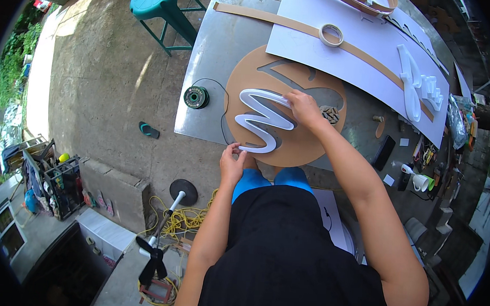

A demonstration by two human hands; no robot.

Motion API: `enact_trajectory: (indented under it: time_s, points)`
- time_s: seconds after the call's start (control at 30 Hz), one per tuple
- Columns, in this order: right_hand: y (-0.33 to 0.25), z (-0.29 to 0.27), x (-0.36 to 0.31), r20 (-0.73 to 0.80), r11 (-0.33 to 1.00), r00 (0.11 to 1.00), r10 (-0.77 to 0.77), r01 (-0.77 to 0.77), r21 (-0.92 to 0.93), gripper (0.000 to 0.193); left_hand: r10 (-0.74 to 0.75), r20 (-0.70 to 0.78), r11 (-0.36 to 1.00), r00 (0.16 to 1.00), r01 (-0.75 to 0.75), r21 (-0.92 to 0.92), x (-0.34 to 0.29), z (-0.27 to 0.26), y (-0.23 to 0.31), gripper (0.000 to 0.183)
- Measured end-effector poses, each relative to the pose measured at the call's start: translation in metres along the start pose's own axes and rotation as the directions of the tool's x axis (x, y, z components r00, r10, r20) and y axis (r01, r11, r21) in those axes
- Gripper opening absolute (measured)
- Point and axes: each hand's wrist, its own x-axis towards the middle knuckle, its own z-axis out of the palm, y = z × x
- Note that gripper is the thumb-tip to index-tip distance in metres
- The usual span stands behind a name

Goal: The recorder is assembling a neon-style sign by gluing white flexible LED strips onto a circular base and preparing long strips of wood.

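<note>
A white zigzag piece with raised sides [283, 123] lies on a round brown board [307, 151] that has curved cut-outs. My left hand [233, 162] pinches its near end at the board's left edge. At the piece's far right end, the fingers of my right hand [305, 108] are closed on it. Beside my right wrist, a heap of small greyish pieces [330, 115] sits on the board. To the left stands a dark spool [196, 97] with a thin dark cord running toward the board.
Farther back on the metal table [206, 55] are a large white sheet [296, 47], a long brown strip [253, 16] and a tape roll [323, 38]. White cut shapes [410, 90] and a phone [384, 152] lie right. A green stool [170, 5] stands left.
</note>
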Motion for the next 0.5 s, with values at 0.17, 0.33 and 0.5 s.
enact_trajectory:
  time_s: [0.17,0.33,0.5]
  points:
    - [0.008,-0.015,-0.015,0.002,0.997,0.997,0.075,-0.075,0.014,0.03,0.05,-0.06,0.997,0.997,-0.047,0.054,0.001,0.009,0.007,0.029]
    - [0.023,-0.054,-0.054,0.104,0.956,0.973,0.206,-0.177,-0.235,0.075,-0.024,-0.042,1.0,0.999,0.025,0.004,0.005,0.003,0.008,0.021]
    - [0.048,-0.048,-0.079,0.105,0.937,0.966,0.237,-0.199,-0.286,0.064,-0.076,-0.016,0.997,0.997,0.076,-0.005,0.009,0.003,0.019,0.017]
